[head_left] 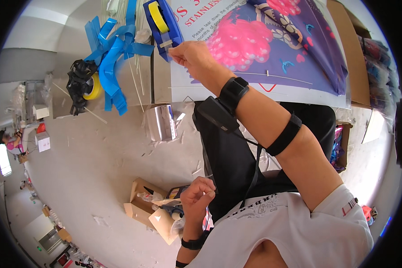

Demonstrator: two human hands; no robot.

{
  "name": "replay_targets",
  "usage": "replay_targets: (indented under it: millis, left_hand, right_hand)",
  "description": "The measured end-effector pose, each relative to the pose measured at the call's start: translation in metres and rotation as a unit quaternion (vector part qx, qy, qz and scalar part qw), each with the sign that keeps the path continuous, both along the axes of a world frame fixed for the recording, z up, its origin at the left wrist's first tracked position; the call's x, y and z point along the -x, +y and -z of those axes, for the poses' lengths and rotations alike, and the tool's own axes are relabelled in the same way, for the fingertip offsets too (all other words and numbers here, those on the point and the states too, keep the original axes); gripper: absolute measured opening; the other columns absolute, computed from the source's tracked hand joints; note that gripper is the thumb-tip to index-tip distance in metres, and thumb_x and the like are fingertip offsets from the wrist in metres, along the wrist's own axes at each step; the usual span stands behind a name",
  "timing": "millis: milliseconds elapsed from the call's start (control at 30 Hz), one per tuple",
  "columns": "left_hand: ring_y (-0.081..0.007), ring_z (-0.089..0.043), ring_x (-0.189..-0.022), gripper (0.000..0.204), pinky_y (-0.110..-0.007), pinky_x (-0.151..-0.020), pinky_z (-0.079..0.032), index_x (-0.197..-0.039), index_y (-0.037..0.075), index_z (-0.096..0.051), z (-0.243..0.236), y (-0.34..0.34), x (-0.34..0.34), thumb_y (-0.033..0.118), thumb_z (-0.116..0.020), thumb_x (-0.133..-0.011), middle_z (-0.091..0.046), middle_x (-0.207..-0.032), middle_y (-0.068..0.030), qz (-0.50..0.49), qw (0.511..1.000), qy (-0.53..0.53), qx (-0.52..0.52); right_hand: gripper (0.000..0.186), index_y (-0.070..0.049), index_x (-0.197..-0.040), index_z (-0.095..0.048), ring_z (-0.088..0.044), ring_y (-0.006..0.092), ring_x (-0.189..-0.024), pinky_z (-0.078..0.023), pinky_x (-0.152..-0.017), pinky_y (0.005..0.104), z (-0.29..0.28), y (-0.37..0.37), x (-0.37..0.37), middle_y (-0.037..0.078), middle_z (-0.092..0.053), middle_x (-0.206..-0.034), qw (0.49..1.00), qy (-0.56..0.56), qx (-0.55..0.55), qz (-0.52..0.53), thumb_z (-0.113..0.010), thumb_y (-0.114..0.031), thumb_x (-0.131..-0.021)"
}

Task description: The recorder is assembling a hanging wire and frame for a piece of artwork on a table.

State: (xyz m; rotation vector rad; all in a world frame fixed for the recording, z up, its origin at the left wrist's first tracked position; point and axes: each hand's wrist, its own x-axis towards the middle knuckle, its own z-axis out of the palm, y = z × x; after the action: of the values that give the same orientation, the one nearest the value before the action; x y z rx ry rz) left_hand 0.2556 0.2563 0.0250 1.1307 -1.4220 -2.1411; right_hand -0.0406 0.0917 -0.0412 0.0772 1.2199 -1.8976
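Observation:
My right hand [187, 56] reaches to the blue tape dispenser [174, 38], which holds a yellow-cored roll [158, 15]; my fingertips pinch at the tape end by its front. My left hand [198, 194] is lower, near my lap, its fingers curled and pinched; what they hold, if anything, is too small to tell. Beside the dispenser lies a purple printed plastic piece [321, 67] with pink shapes, on a white sheet [205, 94]. A thin white stick [290, 80] lies across the purple piece.
Blue strips [111, 73], black tangled material [78, 85], a yellow roll [92, 89] and thin sticks lie left on the table [67, 49]. A cardboard box [350, 31] stands right. Below are a metal object [161, 123] and an open carton [136, 198]. Another person [15, 142] is far left.

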Motion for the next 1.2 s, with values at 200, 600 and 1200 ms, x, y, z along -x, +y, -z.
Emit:
replay_targets:
  millis: [200, 600, 1200]
  left_hand:
    - [-0.0118, -0.047, -0.070, 0.002, -0.023, -0.063, -0.036, -0.068, -0.002, -0.056, 0.008, 0.004, -0.008, -0.004, -0.057, -0.069, -0.056, -0.078, -0.0093, -0.020, 1.000, -0.012, -0.016]
    - [-0.0083, -0.046, -0.068, 0.007, -0.021, -0.063, -0.035, -0.067, -0.001, -0.054, 0.026, 0.004, -0.019, -0.006, -0.057, -0.071, -0.057, -0.080, -0.0070, -0.039, 0.998, 0.003, -0.039]
    - [-0.0157, -0.048, -0.072, 0.006, -0.028, -0.071, -0.037, -0.066, -0.001, -0.054, 0.033, 0.001, -0.020, 0.003, -0.059, -0.069, -0.056, -0.076, -0.0100, -0.050, 0.998, -0.011, -0.039]
  right_hand:
    - [0.024, -0.002, -0.053, -0.051, -0.042, 0.0138, -0.045, -0.031, -0.043, 0.0300, 0.002, 0.007, -0.002, 0.006, -0.049, -0.052, 0.999, 0.003, -0.025, -0.019, -0.068, 0.000, -0.070]
    - [0.011, 0.005, -0.074, -0.056, -0.060, 0.0201, -0.062, -0.051, -0.052, 0.0270, -0.014, -0.006, -0.003, 0.013, -0.059, -0.073, 0.998, -0.044, -0.034, 0.020, -0.066, 0.003, -0.079]
    - [0.007, 0.007, -0.079, -0.059, -0.062, 0.0214, -0.070, -0.056, -0.061, 0.0283, -0.011, -0.005, -0.006, 0.014, -0.060, -0.080, 0.999, -0.018, -0.020, 0.028, -0.065, 0.005, -0.078]
